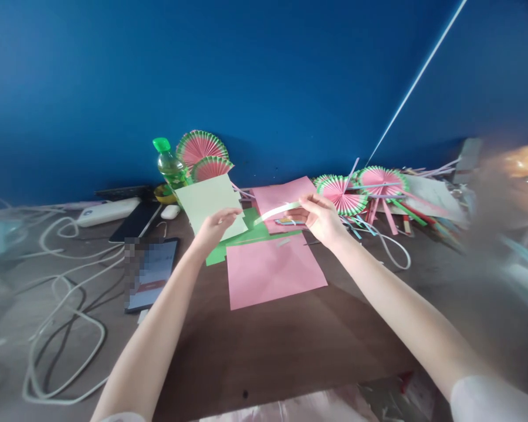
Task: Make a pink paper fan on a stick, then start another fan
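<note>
My left hand (pixel 217 225) is closed at the lower right part of a pale green sheet of paper (pixel 206 199), which stands tilted up above the table. Pinched in the fingers of my right hand (pixel 321 217) is a narrow pale paper strip (pixel 276 211), its free end pointing left toward my other hand. Below both hands lies a pink sheet of paper (pixel 273 272), with a small pale scrap on it. Brighter green paper (pixel 257 231) and a second pink sheet (pixel 266 199) lie behind it, partly covered.
Pleated pink-and-green paper fans (pixel 202 149) lean on the blue wall beside a green-capped bottle (pixel 165 158). More fans (pixel 382 181) and loose strips are piled at right. A phone (pixel 154 275), a dark tablet-like slab (pixel 135 223) and white cable (pixel 77 313) lie left. A blurred person is far right.
</note>
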A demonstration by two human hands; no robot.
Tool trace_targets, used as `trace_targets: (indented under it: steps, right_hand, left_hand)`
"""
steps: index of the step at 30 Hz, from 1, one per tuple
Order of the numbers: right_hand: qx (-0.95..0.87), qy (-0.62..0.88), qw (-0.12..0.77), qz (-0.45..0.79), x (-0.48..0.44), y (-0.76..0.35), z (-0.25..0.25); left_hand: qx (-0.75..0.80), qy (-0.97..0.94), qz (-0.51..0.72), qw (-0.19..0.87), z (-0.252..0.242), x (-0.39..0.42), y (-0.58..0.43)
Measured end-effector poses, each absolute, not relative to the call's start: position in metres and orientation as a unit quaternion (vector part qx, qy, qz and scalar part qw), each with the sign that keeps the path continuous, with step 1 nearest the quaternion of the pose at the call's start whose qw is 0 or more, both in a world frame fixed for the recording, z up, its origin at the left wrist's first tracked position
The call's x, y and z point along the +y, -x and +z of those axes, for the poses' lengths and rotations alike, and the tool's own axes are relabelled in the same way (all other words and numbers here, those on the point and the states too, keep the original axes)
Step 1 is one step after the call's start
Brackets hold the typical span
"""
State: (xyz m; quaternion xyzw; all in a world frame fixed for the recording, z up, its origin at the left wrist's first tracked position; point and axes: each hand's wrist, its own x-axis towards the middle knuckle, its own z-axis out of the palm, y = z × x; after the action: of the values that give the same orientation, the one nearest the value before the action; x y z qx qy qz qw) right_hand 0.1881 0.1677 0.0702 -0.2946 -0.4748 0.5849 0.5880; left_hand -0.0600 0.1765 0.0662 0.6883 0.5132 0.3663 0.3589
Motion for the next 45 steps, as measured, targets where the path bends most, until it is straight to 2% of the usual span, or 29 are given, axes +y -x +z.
trace_targets:
  steps: [7, 10, 14, 18, 27, 37, 41, 45]
  right_hand:
    - [-0.375, 0.359, 0.553, 0.652, 0.158, -0.18, 0.038]
    - [-0.353, 0.405, 0.546, 0.643, 0.157, -0.183, 0.03]
    - [-0.333, 0.439, 0.55, 0.627, 0.158, -0.19, 0.027]
    - [-0.331, 0.445, 0.535, 0.638, 0.153, -0.191, 0.027]
    - [-0.359, 0.446, 0.499, 0.651, 0.147, -0.195, 0.023]
    - [-0.431, 0.537, 0.519, 0.507, 0.147, -0.199, 0.019]
    - [-0.459, 0.539, 0.532, 0.465, 0.15, -0.199, 0.013]
    - [-0.436, 0.507, 0.542, 0.509, 0.149, -0.19, 0.014]
  left_hand:
    - [0.46, -0.74, 0.22, 0.438, 0.059, 0.181, 0.062]
    - [0.467, -0.776, 0.207, 0.371, 0.047, 0.18, 0.054]
    - [0.468, -0.84, 0.221, 0.163, 0.032, 0.172, 0.037]
    - [0.451, -0.874, 0.171, 0.054, 0.021, 0.164, 0.023]
    - [0.416, -0.893, 0.166, 0.031, 0.026, 0.159, 0.019]
    - [0.485, -0.87, 0.087, 0.037, 0.019, 0.112, -0.023]
    - [0.488, -0.865, 0.115, -0.03, 0.02, 0.1, -0.021]
    - [0.478, -0.869, 0.108, -0.074, 0.018, 0.094, -0.011]
